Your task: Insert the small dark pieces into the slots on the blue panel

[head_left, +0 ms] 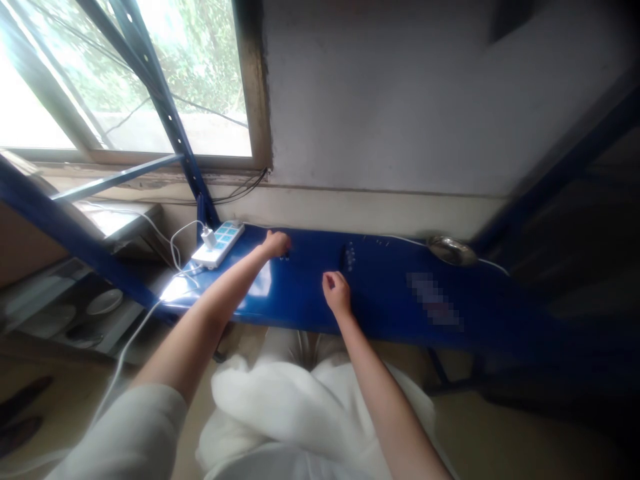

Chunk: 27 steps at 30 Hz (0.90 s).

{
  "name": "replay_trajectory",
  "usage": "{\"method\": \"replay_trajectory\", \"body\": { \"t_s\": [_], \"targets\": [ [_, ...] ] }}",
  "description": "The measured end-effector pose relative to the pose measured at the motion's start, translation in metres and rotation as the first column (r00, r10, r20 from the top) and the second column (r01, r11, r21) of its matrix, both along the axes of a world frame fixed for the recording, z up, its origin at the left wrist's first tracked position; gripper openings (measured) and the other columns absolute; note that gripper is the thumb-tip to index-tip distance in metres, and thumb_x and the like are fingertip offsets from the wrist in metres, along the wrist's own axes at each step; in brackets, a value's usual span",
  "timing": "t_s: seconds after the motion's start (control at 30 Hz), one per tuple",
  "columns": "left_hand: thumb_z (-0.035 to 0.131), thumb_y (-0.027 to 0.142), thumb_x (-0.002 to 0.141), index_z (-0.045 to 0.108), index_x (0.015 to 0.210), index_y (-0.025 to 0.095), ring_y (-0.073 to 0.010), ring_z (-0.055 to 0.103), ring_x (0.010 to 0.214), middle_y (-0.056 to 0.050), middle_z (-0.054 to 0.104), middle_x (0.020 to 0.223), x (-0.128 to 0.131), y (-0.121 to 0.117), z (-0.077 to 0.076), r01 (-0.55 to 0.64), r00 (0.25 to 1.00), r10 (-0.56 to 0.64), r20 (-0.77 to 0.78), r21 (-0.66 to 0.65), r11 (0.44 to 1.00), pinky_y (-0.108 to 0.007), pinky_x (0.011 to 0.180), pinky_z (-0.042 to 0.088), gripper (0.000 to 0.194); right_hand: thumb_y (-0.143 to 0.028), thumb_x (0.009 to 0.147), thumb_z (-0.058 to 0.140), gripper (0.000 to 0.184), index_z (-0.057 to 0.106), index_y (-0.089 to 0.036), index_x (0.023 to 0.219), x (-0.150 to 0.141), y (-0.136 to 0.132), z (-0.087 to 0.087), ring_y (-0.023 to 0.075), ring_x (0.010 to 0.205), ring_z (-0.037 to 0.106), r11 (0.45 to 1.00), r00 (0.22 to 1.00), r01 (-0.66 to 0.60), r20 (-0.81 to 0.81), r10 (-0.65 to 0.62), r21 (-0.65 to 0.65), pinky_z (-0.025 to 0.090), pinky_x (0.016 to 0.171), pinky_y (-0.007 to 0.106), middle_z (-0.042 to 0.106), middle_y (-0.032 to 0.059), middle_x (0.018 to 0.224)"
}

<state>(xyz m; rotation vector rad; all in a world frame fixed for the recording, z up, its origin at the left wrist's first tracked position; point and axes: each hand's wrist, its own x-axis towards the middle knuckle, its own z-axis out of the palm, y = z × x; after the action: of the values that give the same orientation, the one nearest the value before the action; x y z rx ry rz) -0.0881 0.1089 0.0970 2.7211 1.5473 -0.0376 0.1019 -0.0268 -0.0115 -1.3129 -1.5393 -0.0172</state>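
Note:
My left hand (277, 244) reaches over the far left part of the blue table (305, 293), fingers closed and bent downward. Whatever it grips is hidden. Small dark and pale bits (285, 256) show just beneath its fingers. Nearer to me, my right hand (337, 291) hovers at or just above the tabletop with thumb and fingers curled together. Anything in that pinch is too small to make out. Beyond it lie several small clear pieces (351, 256) in rows, beside a thin dark strip (343, 257).
A white power strip (220, 245) with a plugged-in charger (208, 236) stands at the left end. A shiny metal dish (451, 249) sits at the back right, near a white cable (407, 239). Several tiny slivers (380, 242) lie towards the wall. Blue frame posts (170, 120) flank the table.

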Motion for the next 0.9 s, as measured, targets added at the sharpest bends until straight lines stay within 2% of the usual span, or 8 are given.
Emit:
{"method": "replay_trajectory", "body": {
  "t_s": [0.3, 0.4, 0.53, 0.67, 0.77, 0.9],
  "targets": [
    [0.052, 0.013, 0.067, 0.065, 0.086, 0.02, -0.0225, 0.055, 0.093, -0.004, 0.067, 0.093, 0.0, -0.002, -0.001, 0.007, 0.999, -0.006, 0.031, -0.025, 1.0, -0.038, 0.082, 0.03, 0.024, -0.023, 0.083, 0.041, 0.02, 0.061, -0.017, 0.08, -0.001, -0.001, 0.003, 0.0148, 0.066, 0.053, 1.0, 1.0, -0.009, -0.007, 0.009, -0.007, 0.046, 0.064, 0.028, 0.06, 0.0058, 0.074],
    [0.054, 0.017, 0.068, 0.064, 0.09, 0.022, -0.0241, 0.053, 0.097, -0.005, 0.065, 0.098, -0.001, -0.003, -0.001, 0.017, 1.0, -0.017, 0.014, -0.009, 1.0, -0.037, 0.082, 0.031, 0.025, -0.023, 0.083, 0.041, 0.021, 0.061, -0.017, 0.08, -0.001, -0.002, 0.004, 0.0151, 0.067, 0.053, 1.0, 1.0, -0.007, -0.003, 0.007, -0.007, 0.046, 0.065, 0.029, 0.06, 0.006, 0.074],
    [0.057, 0.02, 0.069, 0.059, 0.104, 0.022, -0.0262, 0.046, 0.106, -0.008, 0.057, 0.113, 0.002, -0.009, 0.001, 0.075, 0.996, -0.078, 0.03, 0.087, 0.993, -0.036, 0.083, 0.032, 0.035, -0.025, 0.084, 0.041, 0.021, 0.06, -0.017, 0.082, -0.001, -0.001, 0.004, 0.0152, 0.068, 0.054, 1.0, 1.0, 0.006, -0.012, -0.006, 0.009, 0.046, 0.066, 0.029, 0.061, 0.0065, 0.076],
    [0.05, 0.022, 0.078, 0.051, 0.116, 0.02, -0.0252, 0.044, 0.108, -0.01, 0.053, 0.117, 0.02, -0.026, 0.003, 0.17, 0.976, -0.187, 0.115, 0.144, 0.975, -0.037, 0.085, 0.032, 0.039, -0.026, 0.084, 0.042, 0.021, 0.06, -0.016, 0.083, -0.001, -0.002, 0.006, 0.015, 0.067, 0.054, 0.999, 0.997, 0.034, -0.075, -0.032, 0.026, 0.046, 0.066, 0.029, 0.061, 0.0072, 0.076],
    [0.043, 0.025, 0.083, 0.047, 0.122, 0.021, -0.0248, 0.043, 0.108, -0.011, 0.051, 0.12, 0.041, -0.046, -0.004, 0.238, 0.954, -0.26, 0.152, 0.147, 0.96, -0.038, 0.087, 0.033, 0.04, -0.027, 0.083, 0.043, 0.021, 0.06, -0.016, 0.081, 0.002, -0.002, 0.009, 0.0153, 0.066, 0.054, 0.996, 0.986, 0.09, -0.143, -0.086, 0.026, 0.046, 0.065, 0.029, 0.06, 0.0074, 0.074],
    [0.043, 0.028, 0.083, 0.028, 0.136, 0.022, -0.0259, 0.043, 0.109, -0.012, 0.045, 0.126, 0.068, -0.074, -0.031, 0.262, 0.949, -0.272, 0.159, 0.084, 0.961, -0.038, 0.085, 0.035, 0.056, -0.026, 0.078, 0.045, 0.019, 0.061, -0.015, 0.078, 0.019, 0.001, 0.009, 0.0158, 0.063, 0.053, 0.966, 0.942, 0.259, -0.222, -0.253, -0.001, 0.045, 0.065, 0.03, 0.06, 0.0073, 0.072]
  ]
}}
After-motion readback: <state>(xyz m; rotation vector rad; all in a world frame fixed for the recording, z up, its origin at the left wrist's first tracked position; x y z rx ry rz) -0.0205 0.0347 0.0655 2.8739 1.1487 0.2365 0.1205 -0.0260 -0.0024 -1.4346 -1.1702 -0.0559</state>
